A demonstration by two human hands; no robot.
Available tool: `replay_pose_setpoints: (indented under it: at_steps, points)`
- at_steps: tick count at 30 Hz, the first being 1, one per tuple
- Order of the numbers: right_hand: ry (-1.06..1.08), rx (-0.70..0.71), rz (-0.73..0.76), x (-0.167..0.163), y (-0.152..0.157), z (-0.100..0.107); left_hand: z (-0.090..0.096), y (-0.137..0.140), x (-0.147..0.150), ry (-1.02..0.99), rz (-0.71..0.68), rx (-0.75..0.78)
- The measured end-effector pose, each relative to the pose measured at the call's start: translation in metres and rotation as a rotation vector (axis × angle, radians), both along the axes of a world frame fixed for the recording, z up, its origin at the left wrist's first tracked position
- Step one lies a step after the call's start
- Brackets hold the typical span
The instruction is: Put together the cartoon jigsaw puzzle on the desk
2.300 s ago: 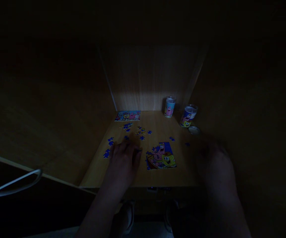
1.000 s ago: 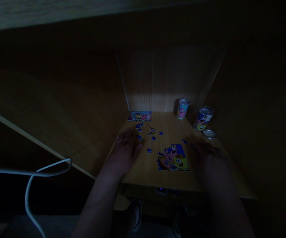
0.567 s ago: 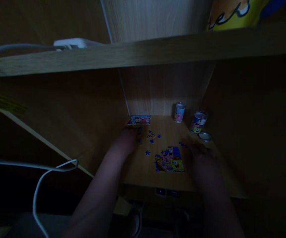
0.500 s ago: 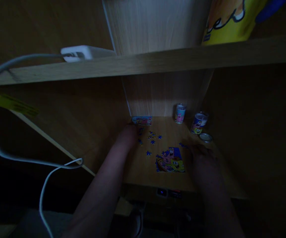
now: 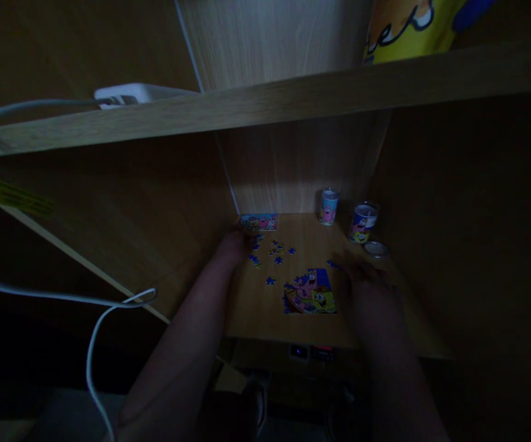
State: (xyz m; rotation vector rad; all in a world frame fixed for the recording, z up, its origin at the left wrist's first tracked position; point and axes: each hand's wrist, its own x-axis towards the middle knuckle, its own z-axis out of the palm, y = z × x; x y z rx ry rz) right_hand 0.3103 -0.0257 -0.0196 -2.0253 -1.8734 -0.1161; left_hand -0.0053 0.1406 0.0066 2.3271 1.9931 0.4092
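A partly joined jigsaw puzzle (image 5: 313, 294) with yellow and pink cartoon figures lies near the front of the wooden shelf board (image 5: 265, 325). Several loose puzzle pieces (image 5: 279, 260) are scattered behind it and to its left. My left hand (image 5: 236, 244) is at the left edge of these pieces, close to a finished-looking picture strip (image 5: 259, 222); its fingers are too dark to make out. Right of the joined puzzle, my right hand (image 5: 369, 288) rests low over the board, beside a few small blue pieces (image 5: 334, 264). Shadow hides its fingertips and anything under them.
Two printed cans (image 5: 328, 207) (image 5: 363, 224) stand at the back right, with a round metal lid (image 5: 376, 248) in front. An upper shelf (image 5: 265, 104) crosses above the hands, carrying a white box (image 5: 143, 93) with a cable. A white cable (image 5: 94, 350) hangs at the left.
The view has shifted slightly, so everything sits a little further left and higher. My left hand has drawn back slightly from the loose pieces; my right hand stays beside the puzzle.
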Motion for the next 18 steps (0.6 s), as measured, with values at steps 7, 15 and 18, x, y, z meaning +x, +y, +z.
replay_pose_setpoints:
  at_steps: [7, 15, 18]
  points:
    - [-0.015, -0.019, -0.017, -0.0005, 0.0007, -0.0006, -0.0041, 0.0035, -0.0023, -0.086, -0.079, 0.029]
    - [-0.047, -0.027, -0.02, -0.0011, -0.0011, 0.0006, -0.0073, 0.0018, -0.0005, -0.283, -0.076, 0.059]
    - [-0.06, -0.021, -0.027, -0.0015, -0.0026, 0.0001, -0.0053, -0.0014, 0.0052, -0.4, -0.131, 0.06]
